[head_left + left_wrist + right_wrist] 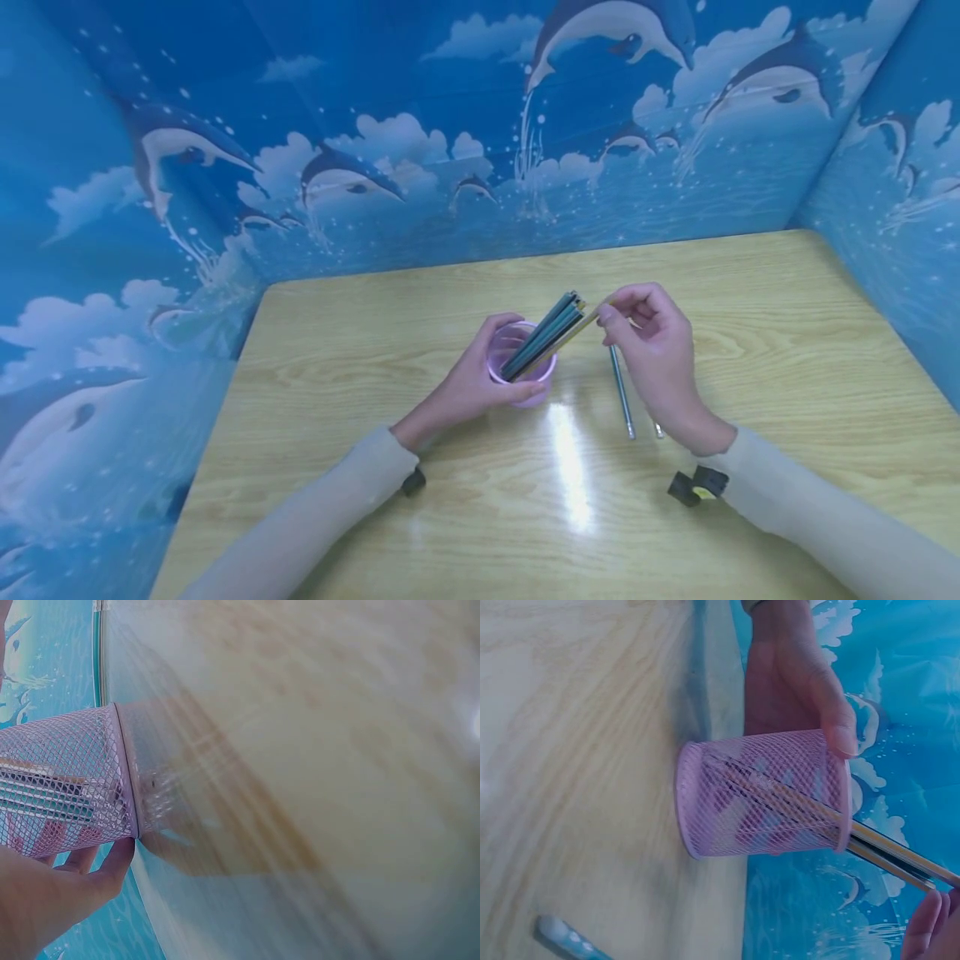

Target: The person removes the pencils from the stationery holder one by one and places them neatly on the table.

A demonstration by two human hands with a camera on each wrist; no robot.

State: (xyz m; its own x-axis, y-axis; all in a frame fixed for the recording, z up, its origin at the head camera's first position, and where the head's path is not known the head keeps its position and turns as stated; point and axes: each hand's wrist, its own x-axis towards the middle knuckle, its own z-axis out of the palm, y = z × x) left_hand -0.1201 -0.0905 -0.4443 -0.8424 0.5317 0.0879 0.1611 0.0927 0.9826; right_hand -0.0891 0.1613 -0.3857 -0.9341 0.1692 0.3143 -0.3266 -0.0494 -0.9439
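My left hand (474,372) grips a pink mesh pencil cup (780,750), its thumb over the near side of the rim. Inside the cup, a bundle of dark green and black pencils (543,335) leans to the right. My right hand (662,354) pinches the upper end of a yellow pencil (579,328) between thumb and fingertips; the lower end is in the cup beside the bundle. The left wrist view shows the pencils' lower ends through the mesh wall (67,731), near the cup's base.
A green pencil (622,393) lies on the wood-grain table (360,350) right of the cup. Another pencil's end (659,430) shows from under my right hand. Walls with printed dolphins (352,179) stand behind the table and at both sides.
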